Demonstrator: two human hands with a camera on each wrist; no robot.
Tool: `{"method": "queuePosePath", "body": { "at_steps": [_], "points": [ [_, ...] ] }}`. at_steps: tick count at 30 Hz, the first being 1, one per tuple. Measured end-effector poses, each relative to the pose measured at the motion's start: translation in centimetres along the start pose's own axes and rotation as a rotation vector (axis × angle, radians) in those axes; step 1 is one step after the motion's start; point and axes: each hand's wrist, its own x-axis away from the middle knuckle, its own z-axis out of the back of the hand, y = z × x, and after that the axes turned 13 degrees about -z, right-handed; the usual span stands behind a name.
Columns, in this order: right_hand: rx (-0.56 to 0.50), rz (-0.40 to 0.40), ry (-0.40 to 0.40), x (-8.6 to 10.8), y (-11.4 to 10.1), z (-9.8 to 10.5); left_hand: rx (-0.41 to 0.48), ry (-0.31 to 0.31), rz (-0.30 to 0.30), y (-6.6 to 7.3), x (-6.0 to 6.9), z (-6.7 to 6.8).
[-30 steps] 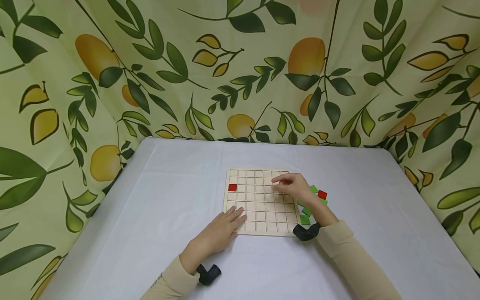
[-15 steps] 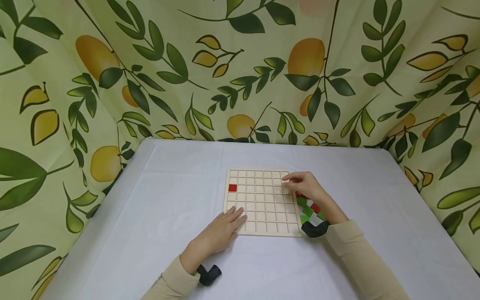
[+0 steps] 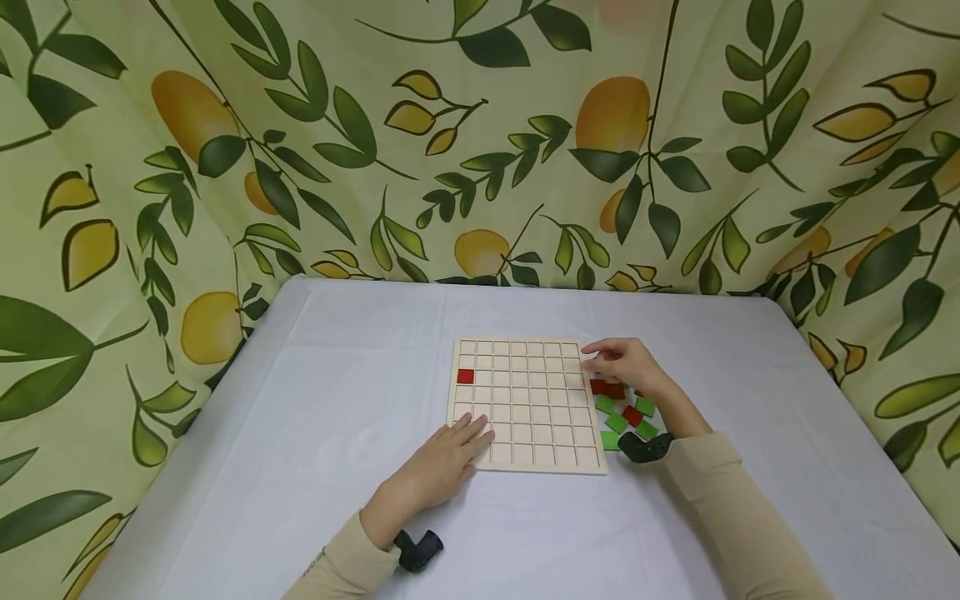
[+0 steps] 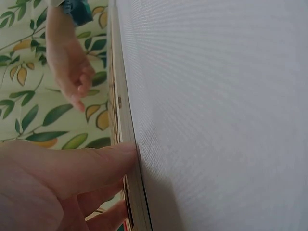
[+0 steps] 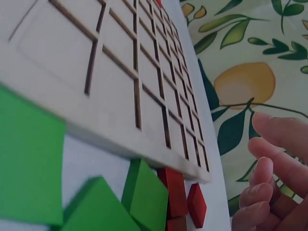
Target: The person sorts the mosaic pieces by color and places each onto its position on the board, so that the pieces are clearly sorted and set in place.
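Note:
A pale wooden grid board (image 3: 536, 411) lies on the table, with a red square tile (image 3: 465, 377) in a cell at its left side. My left hand (image 3: 441, 460) rests on the board's near left corner, fingers extended. In the left wrist view its thumb (image 4: 103, 163) touches the board's side edge. Over the board's right edge hovers my right hand (image 3: 632, 367), above loose red tiles (image 3: 611, 389) and green tiles (image 3: 617, 422). The right wrist view shows its fingers (image 5: 272, 149) loosely bent, with nothing visible between them. Some tiles are hidden beneath that hand.
A white cloth (image 3: 337, 358) covers the table. Behind it hangs a curtain (image 3: 480, 150) printed with fruit and leaves. Black wrist-worn devices (image 3: 420, 551) sit at both cuffs, the right one close to the nearest green tiles.
My right hand has moved rightward from over the board to its right edge, beside the loose tiles, uncovering more of them. The left hand has stayed still.

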Motion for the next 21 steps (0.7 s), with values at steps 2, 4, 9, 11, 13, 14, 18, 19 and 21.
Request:
{"method": "queuePosePath", "body": {
  "at_steps": [2, 4, 9, 11, 13, 14, 18, 19, 21],
  "points": [
    [0.015, 0.002, 0.001, -0.2, 0.1, 0.2, 0.007, 0.000, 0.000, 0.1, 0.0, 0.1],
    [0.051, 0.014, 0.003, -0.4, 0.3, 0.5, 0.012, -0.003, 0.002, 0.2, 0.1, 0.1],
    [0.114, 0.023, -0.008, -0.8, 0.7, 1.3, 0.014, -0.012, 0.002, 0.2, 0.1, 0.1],
    [0.122, 0.011, -0.016, -0.9, 1.0, 1.5, 0.016, -0.014, 0.001, 0.2, 0.0, 0.1],
    [0.134, -0.007, -0.022, -1.1, 1.2, 1.7, 0.016, -0.013, -0.001, 0.2, 0.0, 0.0],
    [0.137, -0.015, -0.025, -1.3, 1.4, 1.8, 0.011, -0.013, -0.002, 0.2, 0.0, 0.0],
    [0.153, -0.039, -0.033, -1.9, 1.8, 2.1, 0.010, -0.009, 0.001, 0.2, 0.0, 0.1],
    [0.154, -0.044, -0.037, -1.7, 1.5, 2.2, 0.010, -0.010, 0.003, 0.2, 0.0, 0.1],
    [0.155, -0.049, -0.041, -2.1, 1.7, 2.3, 0.017, -0.009, 0.007, 0.2, 0.1, 0.2]
  ]
}}
